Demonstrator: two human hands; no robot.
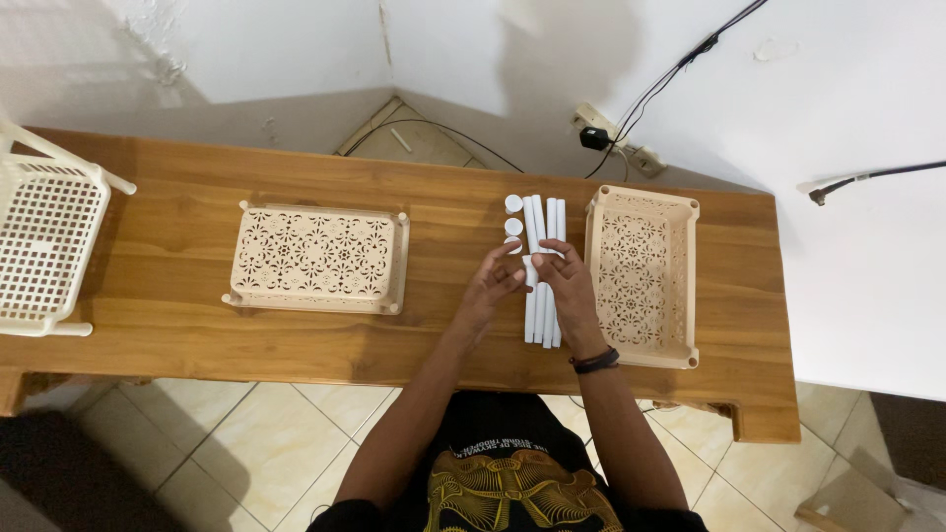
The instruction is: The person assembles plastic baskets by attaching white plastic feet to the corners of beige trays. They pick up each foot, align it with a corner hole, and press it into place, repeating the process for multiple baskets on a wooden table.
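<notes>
The left hand (490, 286) and right hand (570, 286) meet over a row of long white plastic tubes (545, 258) lying side by side on the wooden counter (177, 197). Both hands pinch what looks like one tube near its middle, fingers closed lightly on it. The tubes look light, stiff and smooth, likely to roll; a grip around the shaft should suit. Small white round caps (513, 216) sit just left of the tubes. A cream perforated plastic basket (642, 276) stands just right, an overturned one (317, 256) well left, and a white lattice rack (44, 241) at the far edge.
</notes>
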